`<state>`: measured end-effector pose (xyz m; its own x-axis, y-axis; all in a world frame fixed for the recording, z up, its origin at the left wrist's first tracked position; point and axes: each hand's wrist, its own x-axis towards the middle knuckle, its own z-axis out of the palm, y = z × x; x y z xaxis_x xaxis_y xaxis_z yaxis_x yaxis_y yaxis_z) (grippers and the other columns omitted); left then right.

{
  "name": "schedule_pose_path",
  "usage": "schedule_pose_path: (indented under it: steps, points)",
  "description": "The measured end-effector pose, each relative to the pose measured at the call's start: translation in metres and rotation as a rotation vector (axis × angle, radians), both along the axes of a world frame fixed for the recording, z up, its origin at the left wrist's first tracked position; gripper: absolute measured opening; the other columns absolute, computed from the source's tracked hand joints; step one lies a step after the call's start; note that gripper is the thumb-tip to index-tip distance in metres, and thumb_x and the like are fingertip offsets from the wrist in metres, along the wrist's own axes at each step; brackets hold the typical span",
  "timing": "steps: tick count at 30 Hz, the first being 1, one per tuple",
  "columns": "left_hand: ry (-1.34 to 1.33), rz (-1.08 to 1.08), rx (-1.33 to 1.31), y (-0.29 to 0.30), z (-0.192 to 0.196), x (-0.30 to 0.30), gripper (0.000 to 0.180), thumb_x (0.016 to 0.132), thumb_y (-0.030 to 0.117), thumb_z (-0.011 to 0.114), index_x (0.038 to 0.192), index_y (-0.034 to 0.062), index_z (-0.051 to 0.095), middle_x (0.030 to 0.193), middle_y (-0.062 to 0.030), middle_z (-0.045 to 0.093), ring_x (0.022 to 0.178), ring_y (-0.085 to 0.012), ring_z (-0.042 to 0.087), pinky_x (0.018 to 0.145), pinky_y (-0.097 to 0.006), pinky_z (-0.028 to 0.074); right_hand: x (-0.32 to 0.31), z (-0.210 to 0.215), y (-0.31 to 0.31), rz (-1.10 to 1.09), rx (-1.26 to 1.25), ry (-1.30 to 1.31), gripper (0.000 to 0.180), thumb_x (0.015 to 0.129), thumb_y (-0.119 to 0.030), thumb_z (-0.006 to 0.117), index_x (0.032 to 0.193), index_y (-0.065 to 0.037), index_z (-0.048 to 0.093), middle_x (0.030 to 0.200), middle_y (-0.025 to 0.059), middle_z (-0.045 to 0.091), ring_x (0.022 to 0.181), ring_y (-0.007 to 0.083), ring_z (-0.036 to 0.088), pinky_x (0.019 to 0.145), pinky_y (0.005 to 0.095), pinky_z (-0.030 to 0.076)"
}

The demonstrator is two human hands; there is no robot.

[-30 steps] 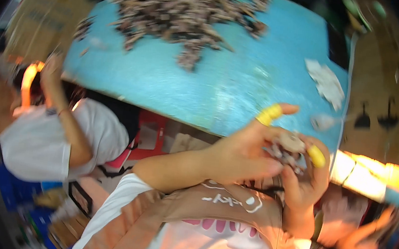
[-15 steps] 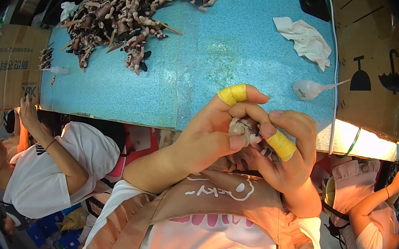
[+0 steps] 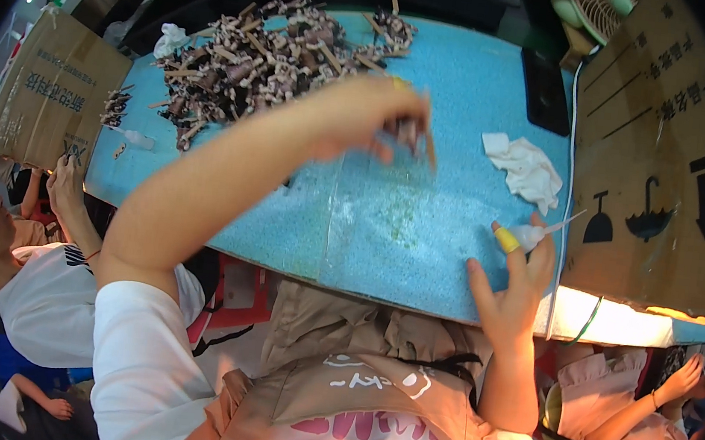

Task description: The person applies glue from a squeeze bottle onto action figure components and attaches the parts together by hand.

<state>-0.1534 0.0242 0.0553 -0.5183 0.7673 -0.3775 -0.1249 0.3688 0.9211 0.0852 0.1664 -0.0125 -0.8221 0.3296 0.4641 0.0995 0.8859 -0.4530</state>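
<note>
My left hand point(image 3: 372, 115), smeared by motion, reaches out over the table beside the pile's right side. Its fingers are closed on a small figurine point(image 3: 406, 131), dark and pale, with a thin wooden stick pointing down from it; the hand partly hides it. A large pile of similar figurines point(image 3: 258, 55) with wooden sticks covers the far left of the table. My right hand point(image 3: 518, 293) is at the table's right side, fingers apart. Its yellow-taped fingertip is at a translucent squeeze bottle point(image 3: 531, 235) with a long thin nozzle; whether it touches the bottle I cannot tell.
On the blue table point(image 3: 282, 238) lies a crumpled white cloth point(image 3: 525, 171), near a black tray point(image 3: 545, 90). Cardboard boxes stand at the right point(image 3: 659, 166) and left point(image 3: 61, 95). Co-workers sit left point(image 3: 51, 309) and right point(image 3: 608, 401). Another small bottle point(image 3: 139, 140) lies at far left.
My hands have parted from in front of my chest. The left has swung forward and over toward the pile with the figurine; the right has moved to the squeeze bottle and opened. The view has shifted.
</note>
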Motion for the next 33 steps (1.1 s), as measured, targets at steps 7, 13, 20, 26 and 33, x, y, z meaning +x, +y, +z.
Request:
schedule_pose_path:
  steps: [7,13,20,26,33]
  points:
    - [0.632,0.395,0.116,0.036,0.012,-0.088,0.055,0.080,0.041,0.061,0.115,0.0012,0.046,0.111,-0.0188,0.048,0.100,-0.0296,0.052,0.084,-0.035,0.046,-0.008,-0.003,-0.004,-0.013,0.024,-0.043,0.049,0.067,-0.021,0.069,0.111,-0.007,0.056,0.121,0.0206,0.045,0.113,0.0377,0.037,0.095,0.0446,0.026]
    - [1.364,-0.105,-0.529,0.021,-0.041,-0.025,0.045,0.079,0.030,0.062,0.111,-0.0003,0.052,0.107,-0.0192,0.050,0.095,-0.0317,0.055,0.082,-0.039,0.045,0.001,-0.012,-0.001,0.019,-0.030,0.038,0.034,0.070,-0.008,0.065,0.103,-0.005,0.059,0.115,0.0216,0.047,0.104,0.0360,0.046,0.088,0.0406,0.034]
    - [0.241,0.171,0.249,0.005,-0.025,0.035,0.033,0.089,0.021,0.052,0.111,-0.0021,0.050,0.104,-0.0150,0.055,0.091,-0.0253,0.059,0.072,-0.034,0.051,0.023,-0.023,-0.007,0.124,-0.569,0.251,0.037,0.078,0.006,0.052,0.114,0.001,0.044,0.106,0.0225,0.053,0.089,0.0254,0.058,0.074,0.0304,0.046]
    - [-0.865,0.188,0.725,-0.030,-0.038,0.110,0.029,0.091,0.012,0.046,0.116,-0.0008,0.044,0.099,-0.0116,0.057,0.096,-0.0231,0.058,0.069,-0.034,0.055,0.042,0.017,-0.025,0.204,-1.188,0.421,0.043,0.082,-0.012,0.058,0.118,-0.001,0.037,0.091,0.0159,0.060,0.070,0.0142,0.055,0.067,0.0261,0.047]
    - [-0.154,0.205,0.696,-0.030,-0.039,0.157,0.035,0.086,0.004,0.055,0.119,0.0001,0.043,0.104,-0.0082,0.053,0.094,-0.0139,0.053,0.080,-0.028,0.047,0.055,0.011,-0.043,0.462,-0.808,0.697,0.039,0.078,-0.028,0.060,0.109,-0.009,0.045,0.077,0.0023,0.048,0.062,0.0147,0.036,0.058,0.0318,0.028]
